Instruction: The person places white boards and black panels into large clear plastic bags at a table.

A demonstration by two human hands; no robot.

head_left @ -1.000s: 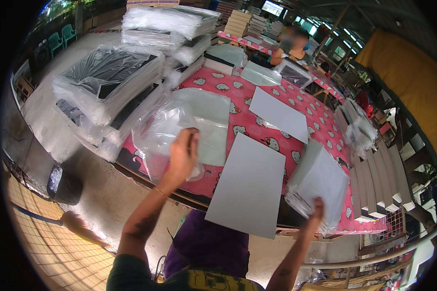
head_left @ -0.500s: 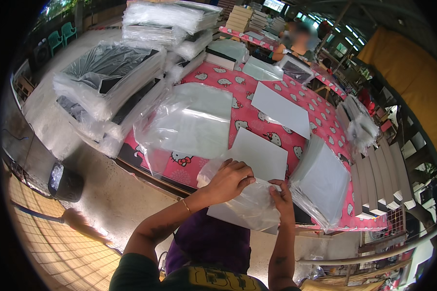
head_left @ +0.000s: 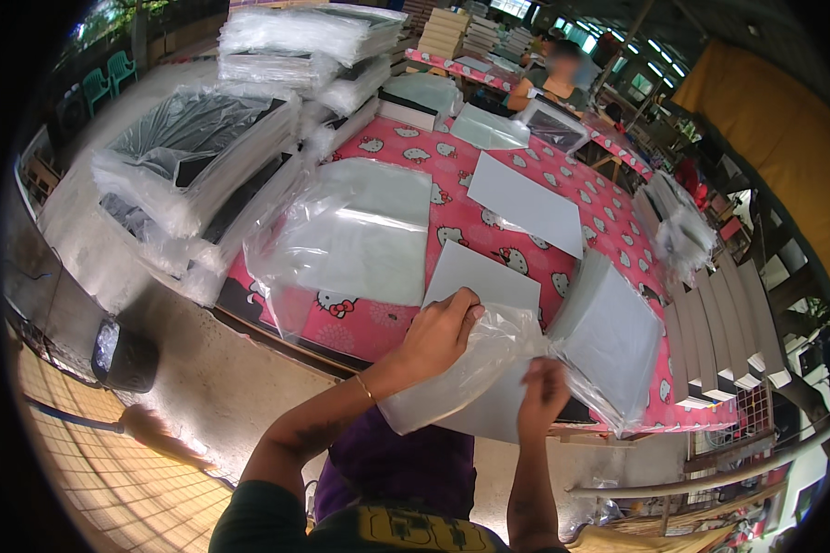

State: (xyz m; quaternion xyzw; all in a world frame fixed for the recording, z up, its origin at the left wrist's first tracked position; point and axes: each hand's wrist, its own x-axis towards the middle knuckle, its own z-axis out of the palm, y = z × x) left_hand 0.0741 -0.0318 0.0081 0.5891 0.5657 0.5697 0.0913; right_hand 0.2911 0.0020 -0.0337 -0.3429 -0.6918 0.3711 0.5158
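My left hand [head_left: 444, 334] is closed on a clear plastic bag [head_left: 461, 382], pinching its upper part. The bag hangs slack over a white board [head_left: 484, 273], which lies at the near table edge and shows again below the bag. My right hand [head_left: 544, 392] is beside the bag's right side, its fingers curled and smeared by motion; whether it holds anything is hidden. Close on the right lies a fanned stack of plastic-covered white boards [head_left: 610, 336]. To the left rests a pile of clear plastic bags [head_left: 364, 244]. Farther back is another white board [head_left: 527, 205].
The table has a pink cartoon-print cover [head_left: 387, 323]. Tall plastic-wrapped stacks [head_left: 194, 157] stand along its left side. Thick grey blocks [head_left: 724, 336] line the right edge. A person [head_left: 558, 83] sits beyond the table. A broom [head_left: 157, 435] is at lower left.
My left hand has risen slightly, drawing the bag's upper part up. My right hand has come off the bag's edge and dropped a little lower. The camera view has shifted slightly.
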